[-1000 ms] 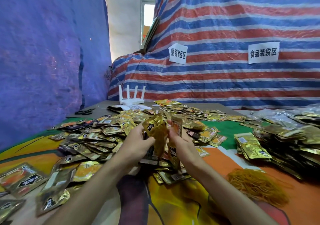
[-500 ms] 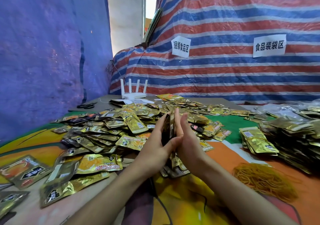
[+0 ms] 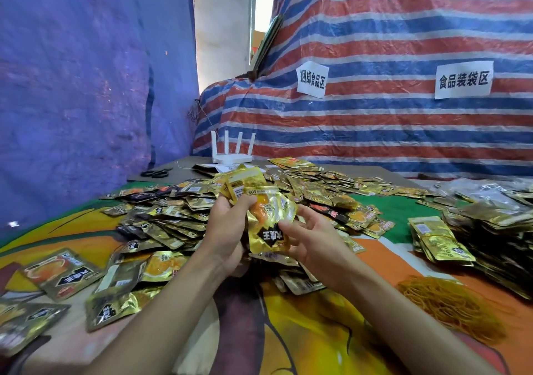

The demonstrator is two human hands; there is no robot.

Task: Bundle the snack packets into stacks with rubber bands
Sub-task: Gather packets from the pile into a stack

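Both grips above the near middle of the worktop (image 3: pixel 288 331), just over the near edge of the packet heap. Left grip (image 3: pixel 227 227) with fingers and thumb curled round the left side of the held packets (image 3: pixel 245 181), a small fan of gold snack pouches tilted away toward the far side. Right grip (image 3: pixel 311 242) loosely curved, with the thumb on the right edge of the front packet (image 3: pixel 269 224) and the fingers spread behind it. Front packet upright and facing the camera, with orange contents showing and its black label upside down at the lower end.

Loose packets (image 3: pixel 173 216) in a wide heap across the left and middle of the worktop, some scattered to the near left. Neat stack (image 3: pixel 438 239) to the right, just beside a larger mass of stacks (image 3: pixel 504 230) at the right edge. Rubber bands (image 3: pixel 450 302) in a tangled orange-yellow heap at the near right, apart from both grips.

At the far side, a white router (image 3: pixel 230 155) and, left of it, scissors (image 3: pixel 157 173). Behind, a striped tarp (image 3: pixel 403 43) with two paper signs (image 3: pixel 463 79); on the left, a blue tarp (image 3: pixel 72 86).
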